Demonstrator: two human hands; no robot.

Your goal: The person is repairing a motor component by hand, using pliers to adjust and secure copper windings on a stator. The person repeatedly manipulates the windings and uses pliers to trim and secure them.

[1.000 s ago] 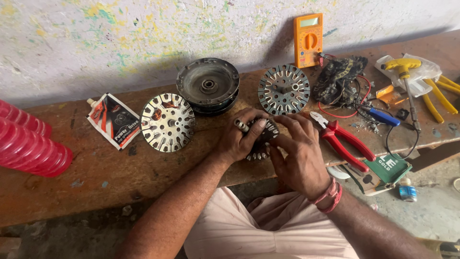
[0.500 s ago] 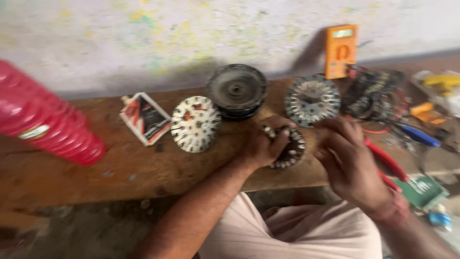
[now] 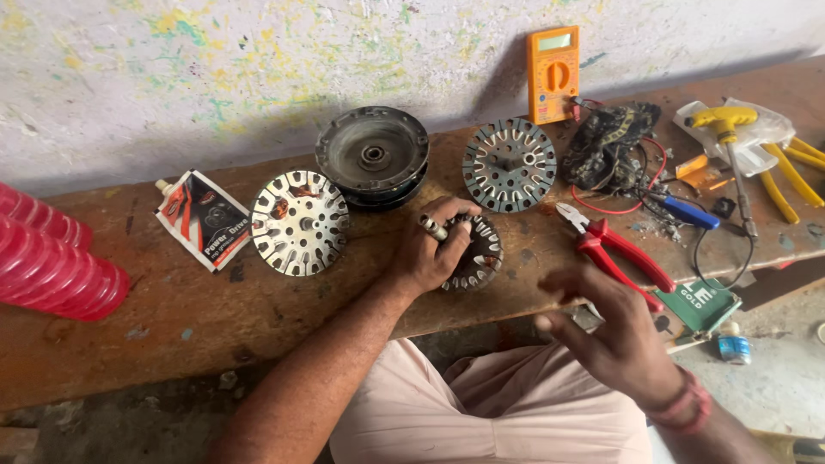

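Stator core (image 3: 478,254) — dark, slotted, round — sits under our left hand (image 3: 430,251), whose fingers curl over its rim and grip it near the front edge of the wooden bench (image 3: 155,318). Our right hand (image 3: 612,331) hovers at four o'clock from it, fingers spread and holding nothing — red pliers (image 3: 617,249) lie just beyond. At ten o'clock rests a silver slotted disc (image 3: 299,222).
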